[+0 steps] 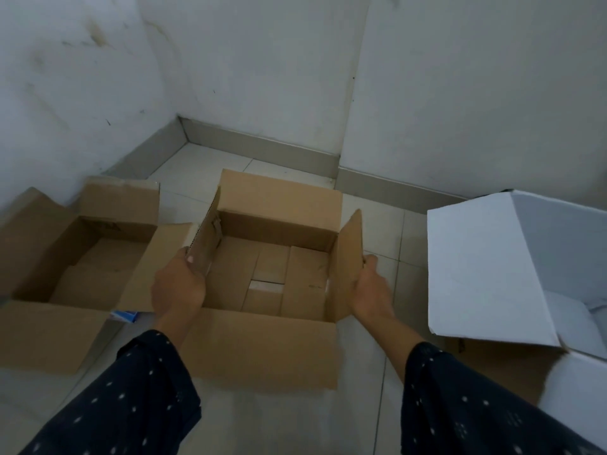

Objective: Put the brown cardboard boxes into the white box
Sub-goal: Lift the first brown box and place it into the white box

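Observation:
An open brown cardboard box (279, 224) sits on the floor in the middle, flaps up. My left hand (179, 285) grips its left side flap and my right hand (369, 287) grips its right side flap. A second open brown cardboard box (49, 244) lies to the left, touching the first, with nothing visible inside. The white box (476, 267) stands open at the right, its big flap turned toward the middle box; its inside is only partly visible.
White walls with a grey skirting (262, 146) close the corner behind the boxes. A small blue and white item (126, 316) pokes out between the two brown boxes. Pale tiled floor (384, 224) lies between the middle box and the white box.

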A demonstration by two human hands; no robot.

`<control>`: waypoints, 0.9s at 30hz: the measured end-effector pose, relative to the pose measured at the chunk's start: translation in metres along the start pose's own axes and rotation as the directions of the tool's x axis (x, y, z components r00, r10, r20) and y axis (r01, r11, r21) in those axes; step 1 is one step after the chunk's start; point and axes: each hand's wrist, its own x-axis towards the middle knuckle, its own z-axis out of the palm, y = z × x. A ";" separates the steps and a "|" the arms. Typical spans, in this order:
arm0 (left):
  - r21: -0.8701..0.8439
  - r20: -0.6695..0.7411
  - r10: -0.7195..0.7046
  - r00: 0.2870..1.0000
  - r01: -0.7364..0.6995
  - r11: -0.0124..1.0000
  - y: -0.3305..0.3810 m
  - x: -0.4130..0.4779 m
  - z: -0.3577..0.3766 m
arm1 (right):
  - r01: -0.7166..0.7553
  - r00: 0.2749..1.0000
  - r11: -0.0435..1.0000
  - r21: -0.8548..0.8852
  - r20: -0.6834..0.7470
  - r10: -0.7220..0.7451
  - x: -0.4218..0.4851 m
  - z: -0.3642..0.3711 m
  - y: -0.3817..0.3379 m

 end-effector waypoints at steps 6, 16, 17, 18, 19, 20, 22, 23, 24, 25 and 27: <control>-0.085 -0.062 0.023 0.998 -0.028 0.996 0.025 -0.030 -0.046 | 0.137 0.976 0.990 -0.037 -0.168 -0.142 -0.027 -0.040 -0.022; -0.204 -0.168 0.157 0.973 -0.190 0.960 0.115 -0.085 -0.140 | 0.143 0.894 0.986 -0.088 -0.416 -0.166 -0.091 -0.194 -0.031; -0.223 -0.175 0.179 0.968 -0.216 0.951 0.129 -0.093 -0.147 | 0.141 0.882 0.985 -0.095 -0.439 -0.169 -0.098 -0.213 -0.028; -0.241 -0.183 0.202 0.962 -0.243 0.940 0.144 -0.102 -0.154 | 0.142 0.871 0.985 -0.099 -0.460 -0.172 -0.105 -0.232 -0.025; -0.255 -0.192 0.222 0.956 -0.267 0.929 0.160 -0.111 -0.159 | 0.146 0.859 0.984 -0.102 -0.479 -0.177 -0.112 -0.252 -0.021; -0.268 -0.200 0.240 0.950 -0.289 0.919 0.176 -0.121 -0.164 | 0.151 0.848 0.983 -0.107 -0.497 -0.185 -0.119 -0.271 -0.015; -0.298 -0.207 0.290 0.934 -0.343 0.891 0.209 -0.139 -0.168 | 0.155 0.822 0.980 -0.123 -0.534 -0.197 -0.130 -0.309 -0.003; -0.312 -0.207 0.316 0.926 -0.368 0.876 0.226 -0.148 -0.168 | 0.149 0.809 0.980 -0.135 -0.553 -0.199 -0.135 -0.326 0.004; -0.328 -0.205 0.336 0.919 -0.388 0.861 0.243 -0.158 -0.166 | 0.139 0.796 0.979 -0.147 -0.571 -0.198 -0.139 -0.343 0.011; -0.345 -0.203 0.352 0.914 -0.403 0.848 0.260 -0.167 -0.163 | 0.125 0.785 0.979 -0.159 -0.587 -0.196 -0.142 -0.359 0.020; -0.366 -0.194 0.374 0.907 -0.420 0.830 0.294 -0.187 -0.153 | 0.092 0.763 0.978 -0.188 -0.617 -0.190 -0.146 -0.391 0.042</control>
